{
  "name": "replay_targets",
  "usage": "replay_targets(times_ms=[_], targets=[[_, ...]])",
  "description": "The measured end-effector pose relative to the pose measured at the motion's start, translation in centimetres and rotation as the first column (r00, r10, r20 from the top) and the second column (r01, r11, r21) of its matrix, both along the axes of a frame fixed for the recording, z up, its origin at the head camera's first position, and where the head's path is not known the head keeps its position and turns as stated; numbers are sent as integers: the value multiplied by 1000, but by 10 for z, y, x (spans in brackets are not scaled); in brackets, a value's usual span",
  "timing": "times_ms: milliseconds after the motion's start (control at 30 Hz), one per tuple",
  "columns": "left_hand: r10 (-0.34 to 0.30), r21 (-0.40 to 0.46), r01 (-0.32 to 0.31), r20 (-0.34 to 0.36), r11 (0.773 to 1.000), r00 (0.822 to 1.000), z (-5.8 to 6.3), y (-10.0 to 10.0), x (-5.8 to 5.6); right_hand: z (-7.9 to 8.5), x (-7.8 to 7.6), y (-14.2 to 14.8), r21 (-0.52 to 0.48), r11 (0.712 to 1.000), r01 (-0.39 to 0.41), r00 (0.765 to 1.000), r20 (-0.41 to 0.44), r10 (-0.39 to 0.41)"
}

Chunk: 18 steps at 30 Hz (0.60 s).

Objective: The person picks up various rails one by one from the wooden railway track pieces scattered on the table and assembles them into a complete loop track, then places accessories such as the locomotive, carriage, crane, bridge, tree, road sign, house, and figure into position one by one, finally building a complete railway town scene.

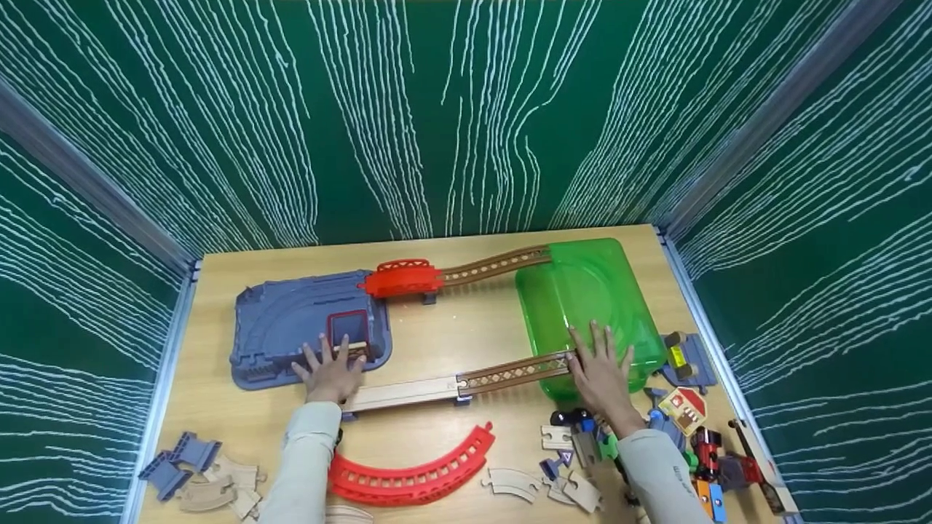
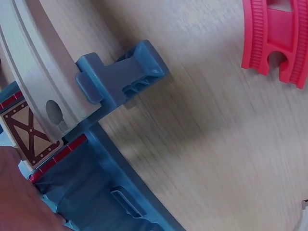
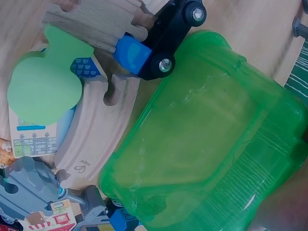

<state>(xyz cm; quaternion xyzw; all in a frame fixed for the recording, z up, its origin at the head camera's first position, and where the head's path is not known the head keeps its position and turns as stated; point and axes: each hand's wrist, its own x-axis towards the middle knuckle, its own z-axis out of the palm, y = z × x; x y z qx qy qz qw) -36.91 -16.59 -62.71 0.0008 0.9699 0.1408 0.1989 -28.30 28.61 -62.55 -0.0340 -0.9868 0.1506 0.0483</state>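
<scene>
My left hand (image 1: 331,375), its fingers spread, rests at the front right corner of the grey plastic base (image 1: 280,320), by a small red-framed gate. Just beside it, a straight wooden track (image 1: 404,394) runs off the base; its end and a grey support (image 2: 120,72) show in the left wrist view. My right hand (image 1: 601,375) lies with fingers extended on the front left part of the translucent green plastic base (image 1: 582,284). There the brown bridge track (image 1: 513,373) reaches the base, joined to the wooden track. Only part of this hand shows in the right wrist view.
A red bridge (image 1: 404,279) and a brown track (image 1: 495,266) link both bases at the back. In front lies a red curved track (image 1: 415,480). Loose wooden tracks (image 1: 218,487) and grey supports (image 1: 178,462) sit left; several toy vehicles and pieces crowd the right.
</scene>
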Motion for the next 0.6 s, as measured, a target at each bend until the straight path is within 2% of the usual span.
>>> replay_targets(times_ms=[600], targets=[[-34,10,34,17,999,999,4,-1,-11,4,-4,2,3,1000,10,1000,9,-10]])
